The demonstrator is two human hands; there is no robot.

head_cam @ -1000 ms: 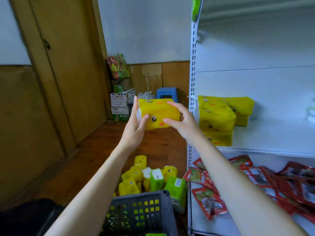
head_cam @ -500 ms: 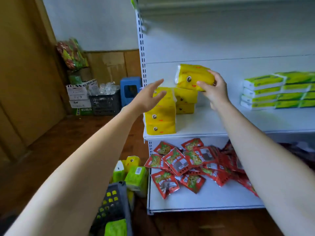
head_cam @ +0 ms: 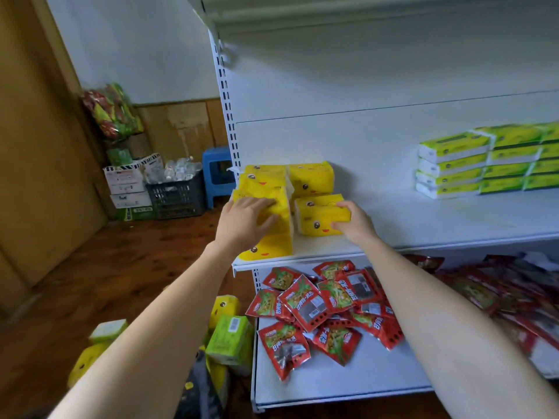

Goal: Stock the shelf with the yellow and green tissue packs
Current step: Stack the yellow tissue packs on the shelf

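My right hand (head_cam: 354, 222) grips a yellow tissue pack (head_cam: 320, 216) with a cartoon face, resting on the white shelf (head_cam: 438, 228) beside the stack. My left hand (head_cam: 245, 222) presses flat against the front stack of yellow packs (head_cam: 266, 189) at the shelf's left end. Another yellow pack (head_cam: 311, 176) stands behind. Green tissue packs (head_cam: 484, 161) are stacked at the right of the same shelf. More yellow and green packs (head_cam: 230, 337) lie on the floor below my left arm.
Red snack pouches (head_cam: 317, 309) are heaped on the lower shelf. A dark crate (head_cam: 202, 388) sits on the floor near me. Boxes (head_cam: 127, 189), a black crate (head_cam: 175, 195) and a blue stool (head_cam: 216, 173) stand against the far wall. The floor is wooden.
My right hand has lowered the yellow pack from above the stack down onto the shelf. My left hand has moved in from the air onto the front stack.
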